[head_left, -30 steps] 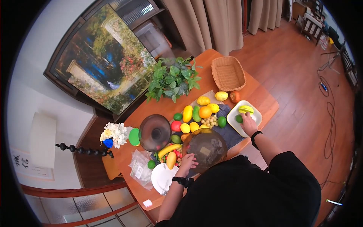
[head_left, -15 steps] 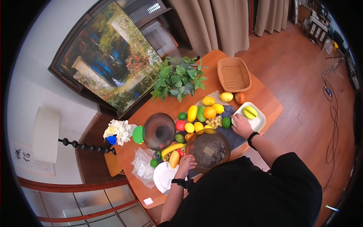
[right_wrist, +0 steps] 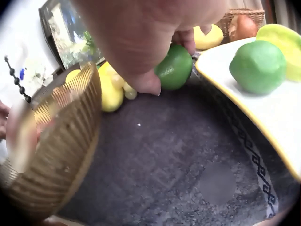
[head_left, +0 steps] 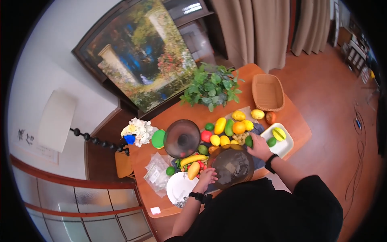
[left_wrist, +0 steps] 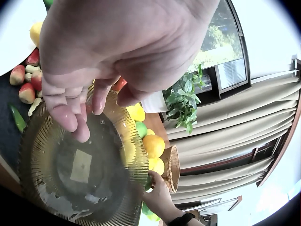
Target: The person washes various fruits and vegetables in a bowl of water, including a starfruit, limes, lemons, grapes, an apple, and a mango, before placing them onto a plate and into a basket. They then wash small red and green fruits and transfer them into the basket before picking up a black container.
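Observation:
My right hand pinches a green lime between thumb and fingers, low over the dark cloth. Beside it stands a white tray with a yellow rim, bearing a second lime and a yellow-green star fruit. Over the near edge of an amber ribbed glass bowl is my left hand, its fingers loosely bent and nothing gripped between them. A label and some clear plastic show in the bowl. Lemons and pale grapes lie left of the right hand.
Several fruits crowd the table's middle, among them an orange and a banana. Around them are a dark round dish, a white plate, plastic bags, a potted plant and a wicker basket.
My right hand left one lime in the white tray, moved left out of it and took hold of another lime on the cloth. My left hand stays by the glass bowl. The head view has shifted.

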Available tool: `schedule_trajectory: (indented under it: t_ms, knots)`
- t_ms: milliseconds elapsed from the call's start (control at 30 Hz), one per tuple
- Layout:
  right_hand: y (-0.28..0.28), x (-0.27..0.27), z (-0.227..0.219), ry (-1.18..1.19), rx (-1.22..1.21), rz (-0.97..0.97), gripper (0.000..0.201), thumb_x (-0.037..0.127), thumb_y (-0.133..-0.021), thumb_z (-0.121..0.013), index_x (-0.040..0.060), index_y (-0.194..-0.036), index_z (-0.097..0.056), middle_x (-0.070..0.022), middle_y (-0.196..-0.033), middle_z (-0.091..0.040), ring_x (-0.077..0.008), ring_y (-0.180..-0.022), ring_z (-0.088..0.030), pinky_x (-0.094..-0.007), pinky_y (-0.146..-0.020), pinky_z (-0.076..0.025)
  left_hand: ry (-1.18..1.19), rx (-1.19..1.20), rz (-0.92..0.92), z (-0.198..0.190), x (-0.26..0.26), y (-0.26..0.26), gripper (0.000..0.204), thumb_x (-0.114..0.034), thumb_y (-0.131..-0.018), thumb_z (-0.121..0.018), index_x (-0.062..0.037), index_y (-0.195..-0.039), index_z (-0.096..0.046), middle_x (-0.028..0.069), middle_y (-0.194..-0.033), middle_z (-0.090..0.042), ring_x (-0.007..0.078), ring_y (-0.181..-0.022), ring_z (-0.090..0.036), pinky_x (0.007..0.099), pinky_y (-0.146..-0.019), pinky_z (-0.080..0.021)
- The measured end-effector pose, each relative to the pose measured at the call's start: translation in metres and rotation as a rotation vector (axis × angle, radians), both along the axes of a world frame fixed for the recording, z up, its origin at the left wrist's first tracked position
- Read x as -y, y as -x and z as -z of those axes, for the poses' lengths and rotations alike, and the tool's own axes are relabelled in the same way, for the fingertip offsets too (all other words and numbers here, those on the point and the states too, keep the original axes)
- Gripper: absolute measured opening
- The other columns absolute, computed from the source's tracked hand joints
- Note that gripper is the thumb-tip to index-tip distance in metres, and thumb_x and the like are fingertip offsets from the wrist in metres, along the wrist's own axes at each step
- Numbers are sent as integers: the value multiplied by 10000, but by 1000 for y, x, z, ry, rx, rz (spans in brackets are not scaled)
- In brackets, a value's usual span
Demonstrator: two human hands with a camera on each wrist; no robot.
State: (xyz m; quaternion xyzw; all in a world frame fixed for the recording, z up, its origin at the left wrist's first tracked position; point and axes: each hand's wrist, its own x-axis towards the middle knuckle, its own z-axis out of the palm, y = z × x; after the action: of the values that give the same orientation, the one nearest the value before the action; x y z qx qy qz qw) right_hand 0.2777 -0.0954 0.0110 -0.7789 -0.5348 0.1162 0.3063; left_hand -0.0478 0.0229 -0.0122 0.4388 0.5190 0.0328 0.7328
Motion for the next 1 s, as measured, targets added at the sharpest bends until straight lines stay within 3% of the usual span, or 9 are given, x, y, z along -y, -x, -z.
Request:
schedule_trajectory:
  t_ms: [167,233,300,400,700,800,900,933,1000]
  knots:
    - [63,-4,-46,95,-623,-466,620,204,-804,-653,22,-1358,-443,-218,-1182,-606,-346,-1095,-612,-401,-954,-487,171,110,-57,-15,8,-23,501,-506,-1010,-471,-73,-1255,-532,107,-1074,-635,176,-781,-662,284,-664,-517]
    - [85,-13,2,-142,-415,-670,559,215,-862,-627,16,-1359,-465,-203,-1204,-602,-346,-1090,-616,-384,-972,-485,190,160,-24,-18,9,-31,570,-577,-1001,-432,-92,-1292,-504,112,-1097,-628,179,-785,-657,282,-657,-514]
    - [103,-13,-2,351,-1135,-611,557,255,-895,-606,12,-1374,-461,-186,-1150,-629,-345,-1029,-641,-403,-949,-494,244,358,298,-7,5,-30,573,-567,-1003,-436,-107,-1345,-457,121,-1132,-616,186,-800,-651,266,-648,-508]
    - [102,-14,8,233,-641,-644,536,300,-905,-598,-18,-1329,-514,-209,-1082,-663,-361,-987,-659,-423,-911,-507,164,235,193,6,9,-23,532,-465,-995,-537,-106,-1373,-427,113,-1137,-601,194,-820,-648,270,-656,-522]
    - [70,-31,91,488,-322,-131,379,280,-881,-598,-62,-1016,-687,-247,-1020,-701,-398,-846,-695,-448,-814,-559,-136,-98,256,31,12,-21,577,-156,-919,-670,-30,-1394,-369,139,-1226,-527,248,-1042,-616,349,-795,-580]
    - [82,-41,69,495,-1476,-94,267,190,-972,-519,7,-1046,-699,-104,-961,-720,-247,-835,-707,-363,-749,-590,-41,-96,135,52,13,-24,493,-276,-959,-628,-22,-1327,-420,129,-1138,-569,243,-863,-654,346,-736,-582]
    - [101,-44,37,379,-1247,-237,249,158,-949,-534,2,-1056,-696,-132,-933,-720,-247,-864,-708,-351,-783,-578,94,-3,-42,45,16,-30,456,-459,-1000,-506,-45,-1193,-508,96,-945,-613,200,-655,-615,304,-585,-529]
    - [100,-44,34,250,-689,-470,339,144,-873,-624,11,-1185,-638,-180,-1004,-694,-313,-933,-688,-373,-856,-555,94,0,-44,47,13,-30,456,-459,-1000,-506,-45,-1193,-508,96,-945,-613,200,-655,-615,304,-585,-529]
    - [105,-33,9,163,-377,-591,452,161,-827,-668,24,-1250,-588,-201,-1056,-666,-352,-968,-670,-392,-889,-537,217,59,103,58,5,-27,580,-606,-995,-372,-59,-1071,-547,66,-852,-611,185,-652,-618,312,-532,-483]
